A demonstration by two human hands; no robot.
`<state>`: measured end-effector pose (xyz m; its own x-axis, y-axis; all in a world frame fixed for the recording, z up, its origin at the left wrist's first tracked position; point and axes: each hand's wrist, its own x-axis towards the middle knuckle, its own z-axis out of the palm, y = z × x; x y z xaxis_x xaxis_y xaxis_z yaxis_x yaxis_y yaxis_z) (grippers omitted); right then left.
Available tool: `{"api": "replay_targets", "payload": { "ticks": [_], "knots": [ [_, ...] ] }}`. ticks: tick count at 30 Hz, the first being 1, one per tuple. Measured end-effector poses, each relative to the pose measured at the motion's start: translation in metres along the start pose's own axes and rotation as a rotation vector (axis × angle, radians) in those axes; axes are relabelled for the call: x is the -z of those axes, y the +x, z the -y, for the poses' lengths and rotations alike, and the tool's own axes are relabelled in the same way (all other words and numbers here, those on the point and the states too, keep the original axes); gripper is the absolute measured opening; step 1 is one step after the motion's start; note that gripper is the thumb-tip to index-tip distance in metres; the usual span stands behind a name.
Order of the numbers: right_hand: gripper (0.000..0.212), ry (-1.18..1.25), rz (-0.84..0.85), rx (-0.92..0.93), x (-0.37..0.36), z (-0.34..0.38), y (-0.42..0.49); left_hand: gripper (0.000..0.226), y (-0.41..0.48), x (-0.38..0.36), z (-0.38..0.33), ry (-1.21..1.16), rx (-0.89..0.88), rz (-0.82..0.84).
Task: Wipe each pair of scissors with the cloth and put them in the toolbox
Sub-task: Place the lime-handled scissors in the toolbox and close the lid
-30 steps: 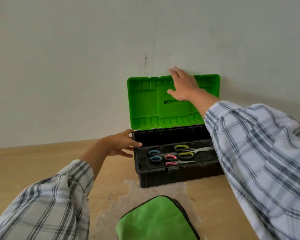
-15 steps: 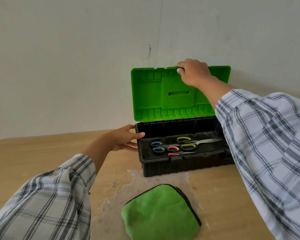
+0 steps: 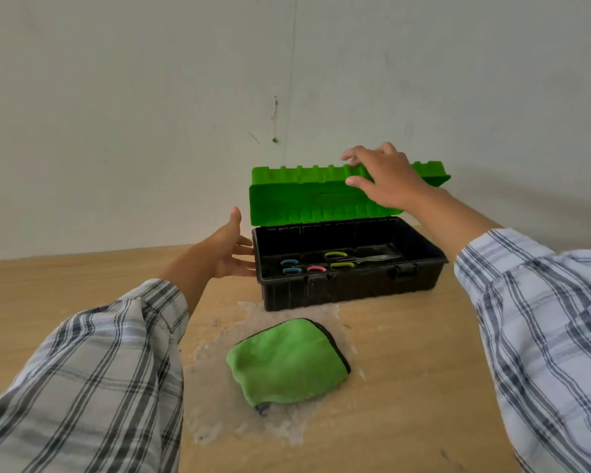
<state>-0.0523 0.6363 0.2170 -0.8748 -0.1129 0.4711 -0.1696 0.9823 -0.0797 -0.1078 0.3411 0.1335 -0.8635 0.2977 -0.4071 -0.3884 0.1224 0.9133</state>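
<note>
A black toolbox [image 3: 348, 291] stands on the wooden table near the wall. Its green lid [image 3: 304, 203] is tilted forward, about halfway down over the box. My right hand [image 3: 384, 177] rests on the lid's top edge, fingers over it. My left hand [image 3: 226, 254] is flat against the box's left end, fingers spread. Inside lie scissors with blue handles [image 3: 290, 266], pink handles [image 3: 315, 269] and yellow-green handles [image 3: 338, 260], blades pointing right. A folded green cloth [image 3: 287, 361] lies on the table in front of the box.
A pale worn patch [image 3: 219, 404] marks the tabletop around the cloth. The white wall [image 3: 151, 114] rises right behind the toolbox. Bare wooden table [image 3: 406, 387] stretches right of the cloth and left of the box.
My right hand has pulled the green lid forward and down from upright to about half shut. The left hand stays at the box's left end.
</note>
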Motion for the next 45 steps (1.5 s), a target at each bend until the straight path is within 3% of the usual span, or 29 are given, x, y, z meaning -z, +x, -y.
{"api": "replay_targets", "payload": {
  "ticks": [3, 10, 16, 18, 34, 45],
  "knots": [
    [0.056, -0.009, 0.093, 0.036, -0.009, 0.001, -0.032, 0.094, -0.013, -0.006, 0.000, 0.013, 0.005, -0.010],
    [0.060, -0.091, 0.136, 0.085, -0.047, 0.004, -0.088, 0.101, -0.023, -0.018, 0.006, 0.082, -0.005, -0.050],
    [0.061, -0.090, 0.148, 0.044, -0.070, 0.009, -0.108, 0.054, -0.026, -0.032, 0.016, 0.263, -0.068, -0.101],
    [0.061, -0.082, 0.158, 0.046, -0.074, 0.009, -0.111, 0.049, -0.022, -0.033, 0.019, 0.289, -0.087, -0.136],
    [0.055, -0.032, 0.088, 0.002, -0.084, 0.014, -0.117, 0.053, -0.011, -0.031, 0.025, 0.307, -0.138, -0.165],
    [0.042, -0.092, 0.146, -0.077, -0.058, 0.039, -0.092, 0.066, -0.026, -0.024, 0.022, 0.618, -0.265, -0.184]
  ]
}}
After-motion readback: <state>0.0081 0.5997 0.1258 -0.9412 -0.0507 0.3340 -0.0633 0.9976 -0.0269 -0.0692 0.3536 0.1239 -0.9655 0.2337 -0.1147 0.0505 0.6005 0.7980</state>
